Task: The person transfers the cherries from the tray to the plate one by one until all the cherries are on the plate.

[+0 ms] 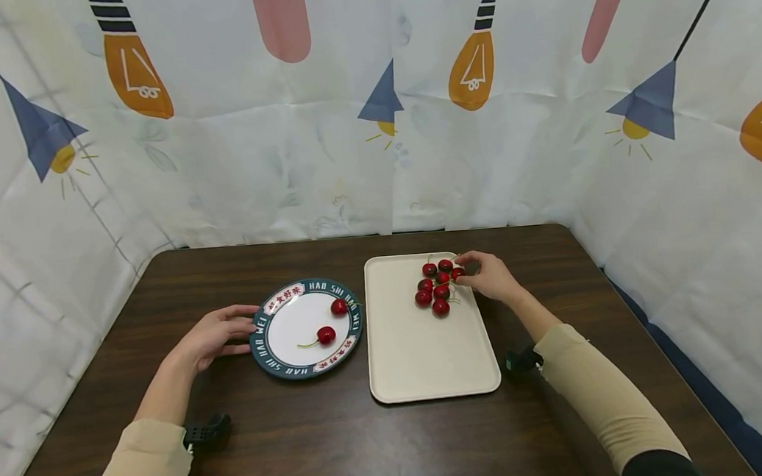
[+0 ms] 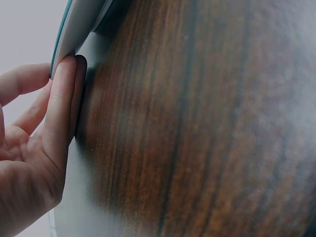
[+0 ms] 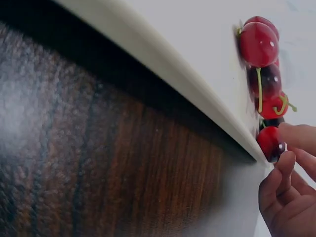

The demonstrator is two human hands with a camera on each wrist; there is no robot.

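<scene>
My left hand is at the left rim of a round white plate with a teal lettered border. In the left wrist view, the thumb lies under the plate's rim and a finger touches its edge. Two red cherries with green stems lie on the plate, one nearer the front and one farther back. On a cream rectangular tray sits a cluster of several cherries toward the back right. There my right hand pinches a cherry at the tray's right edge between thumb and fingers.
Plate and tray stand side by side on a dark brown wooden table, with a narrow gap between them. A white curtain printed with lamps and bulbs hangs behind the table and along its sides. A dark wrist device sits on each arm.
</scene>
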